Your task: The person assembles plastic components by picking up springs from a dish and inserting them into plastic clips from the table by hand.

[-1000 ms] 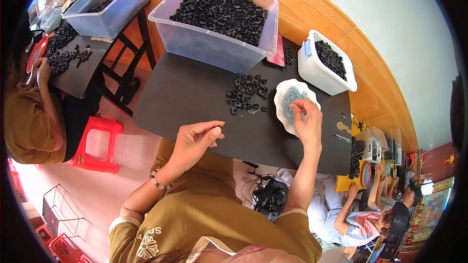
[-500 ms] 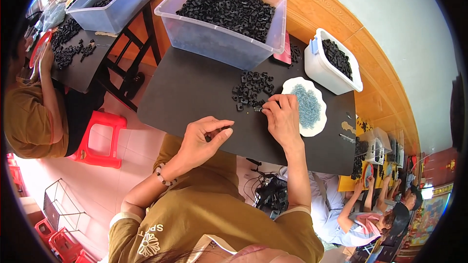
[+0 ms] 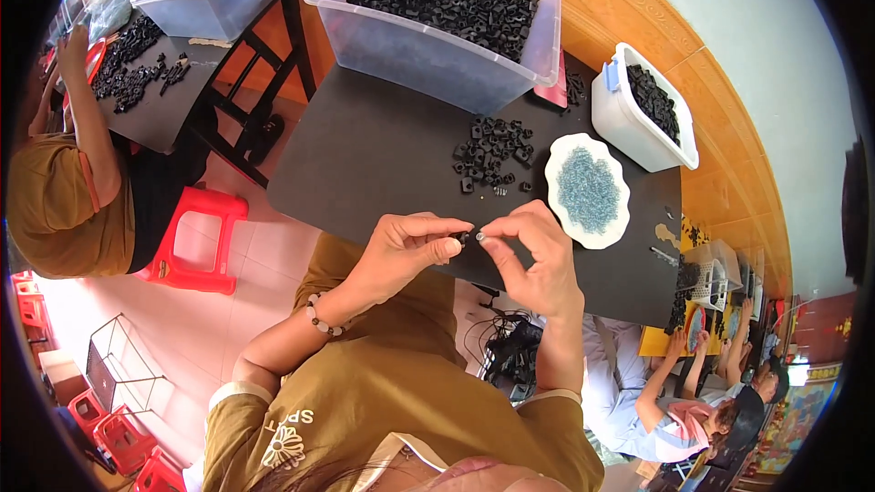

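Between the finger and thumb of my left hand [image 3: 401, 255] is a small black plastic part [image 3: 463, 238], held over the near edge of the dark table [image 3: 365, 146]. My right hand [image 3: 540, 260] pinches a tiny silvery metal piece [image 3: 480, 236] right beside that part; whether the two touch I cannot tell. Beyond my hands lies a loose pile of black plastic parts [image 3: 492, 148], with a few tiny metal pieces [image 3: 499, 190] at its near side. To the right, a white scalloped plate [image 3: 621, 187] holds a heap of tiny blue-grey pieces [image 3: 587, 189].
A large translucent bin [image 3: 428, 59] full of black parts stands at the back, with a white tub [image 3: 629, 132] of similar parts to its right. Left are a red stool [image 3: 196, 273] and a co-worker [image 3: 77, 191] at another table. Other people work at far right.
My right hand has come from beside the pile toward my left hand and now pinches a metal piece. The black part now shows at my left fingertips. The co-worker at left has raised an arm.
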Motion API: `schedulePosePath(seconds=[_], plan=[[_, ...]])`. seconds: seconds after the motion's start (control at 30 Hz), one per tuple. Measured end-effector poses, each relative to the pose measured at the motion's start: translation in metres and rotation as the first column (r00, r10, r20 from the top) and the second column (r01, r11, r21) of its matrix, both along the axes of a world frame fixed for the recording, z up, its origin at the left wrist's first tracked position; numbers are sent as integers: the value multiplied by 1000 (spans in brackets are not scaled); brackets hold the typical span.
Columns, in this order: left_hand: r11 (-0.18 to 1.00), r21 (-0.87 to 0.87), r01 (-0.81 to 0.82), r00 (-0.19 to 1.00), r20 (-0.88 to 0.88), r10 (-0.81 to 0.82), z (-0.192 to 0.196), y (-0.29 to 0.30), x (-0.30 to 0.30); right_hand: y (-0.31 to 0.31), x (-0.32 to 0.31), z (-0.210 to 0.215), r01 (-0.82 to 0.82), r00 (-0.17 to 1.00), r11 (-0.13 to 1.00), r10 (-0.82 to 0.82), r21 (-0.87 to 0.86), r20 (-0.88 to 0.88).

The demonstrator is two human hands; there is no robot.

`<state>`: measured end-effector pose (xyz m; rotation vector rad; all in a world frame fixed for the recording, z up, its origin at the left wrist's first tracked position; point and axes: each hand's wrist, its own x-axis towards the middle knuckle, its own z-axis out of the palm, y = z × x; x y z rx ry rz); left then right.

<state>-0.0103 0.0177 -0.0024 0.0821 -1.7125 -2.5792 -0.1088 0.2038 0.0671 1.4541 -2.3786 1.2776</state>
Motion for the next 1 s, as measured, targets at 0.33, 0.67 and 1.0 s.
schedulePosePath(seconds=[0.33, 0.67, 1.0], plan=[[998, -40, -54, 998, -37, 53, -6, 1, 8, -7, 11, -4, -33, 999, 999, 32, 39, 7], [1000, 24, 9, 999, -46, -8, -2, -2, 12, -6, 0, -5, -118, 978, 991, 104, 65, 180], [1000, -2, -16, 1000, -1, 16, -5, -7, 16, 17, -49, -20, 347, 936, 893, -351, 286, -36]])
